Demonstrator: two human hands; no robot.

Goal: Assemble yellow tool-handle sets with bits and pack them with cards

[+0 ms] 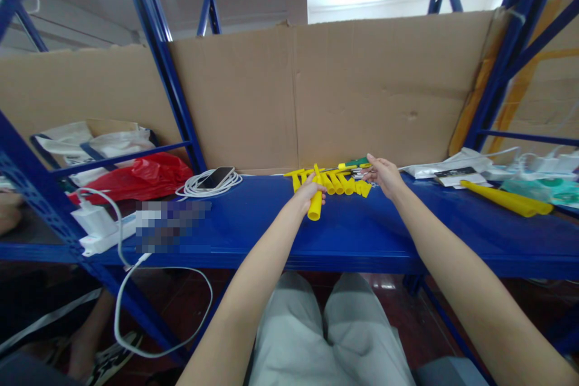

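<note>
My left hand (309, 193) is closed around a yellow tapered tube (315, 210), its wide open end toward me and its narrow end pointing to the back. My right hand (383, 175) pinches the end of a screwdriver (355, 164) with a green and yellow handle, whose thin shaft points left toward the tube. Between and behind the hands, several more yellow tapered tubes (337, 183) lie in a row on the blue shelf (253, 223). Small metallic pieces (358, 174), too small to name, lie beside my right fingertips.
A cardboard panel (239, 102) stands along the back. On the left are a phone (217, 177) on a coiled white cable, a red plastic bag (136, 178) and a power strip (111, 238). Two larger yellow tubes (502, 198) lie at the right. Blue posts (163, 66) frame the shelf.
</note>
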